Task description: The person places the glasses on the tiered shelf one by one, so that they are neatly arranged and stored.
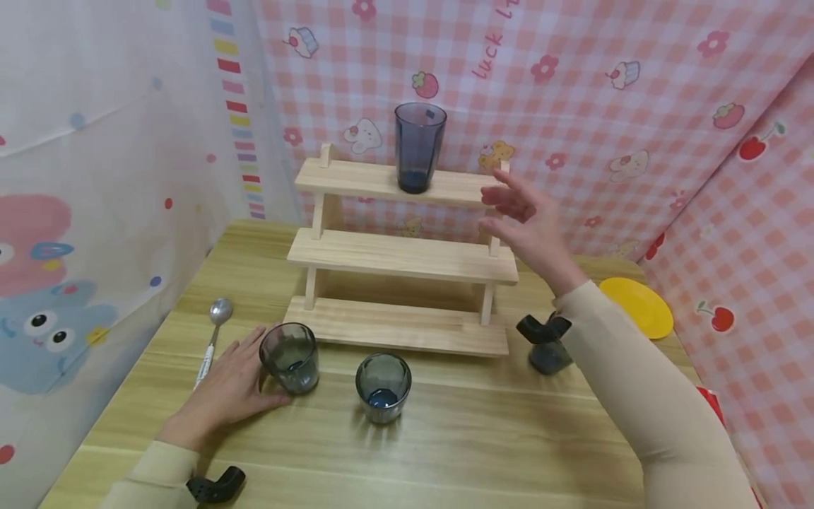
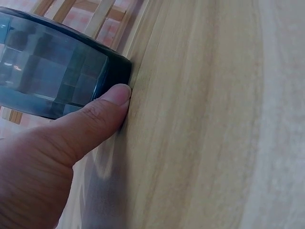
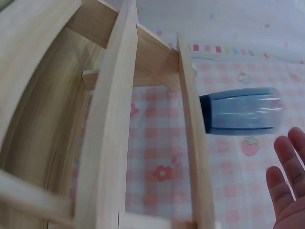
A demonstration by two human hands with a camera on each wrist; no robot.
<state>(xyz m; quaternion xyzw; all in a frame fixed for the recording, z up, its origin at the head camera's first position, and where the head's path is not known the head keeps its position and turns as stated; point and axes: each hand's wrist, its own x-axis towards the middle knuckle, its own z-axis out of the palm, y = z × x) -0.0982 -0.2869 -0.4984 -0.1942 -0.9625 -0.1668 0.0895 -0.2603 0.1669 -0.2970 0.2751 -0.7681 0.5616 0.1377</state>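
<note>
My left hand (image 1: 232, 382) is around the left side of a short grey-tinted glass (image 1: 290, 360) standing on the table, its thumb (image 2: 107, 107) at the base. To the right of that glass is a second short glass (image 1: 384, 389), upright and untouched. A tall blue-grey tumbler (image 1: 418, 148) stands on the top tier of a three-tier wooden shelf (image 1: 400, 254). My right hand (image 1: 524, 219) hovers by the right end of that tier, fingers spread and nothing between them, apart from the tumbler. In the right wrist view the tumbler (image 3: 243, 112) appears beyond the fingertips.
Left of my left hand lies a spoon (image 1: 215, 332) with a white handle. Another dark glass (image 1: 548, 357) stands by my right forearm, partly covered by the black wrist mount. Further right lies a yellow plate (image 1: 636, 307). Patterned cloth (image 1: 572, 106) hangs behind the shelf.
</note>
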